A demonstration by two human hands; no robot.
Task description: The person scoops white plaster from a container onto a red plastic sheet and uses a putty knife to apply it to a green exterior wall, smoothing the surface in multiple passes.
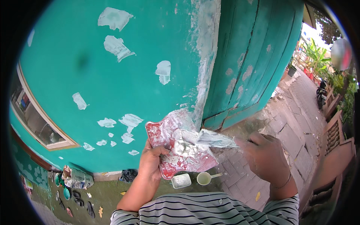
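My left hand (150, 161) grips the edge of a red plastic board (153, 135) smeared with white filler, thumb on top. A thick mound of white paste (185, 148) lies on the board's middle. In my right hand (264, 157) is a putty knife (217, 139), its blade coated white and slanting left over the paste. Its handle is mostly hidden by my fingers. Behind the board stands a turquoise wall (142, 93) with several pale filler patches, such as one (115, 18) high up. A white-coated corner strip (206, 56) runs down the wall's right edge.
Below the board, a white tub (181, 181) and a dipper with a handle (204, 179) stand on the ground. Right of the corner is a green wooden panel (247, 60). A window (41, 116), sandals (90, 210) and a sack (80, 179) are at left; a low wall (337, 161) is at right.
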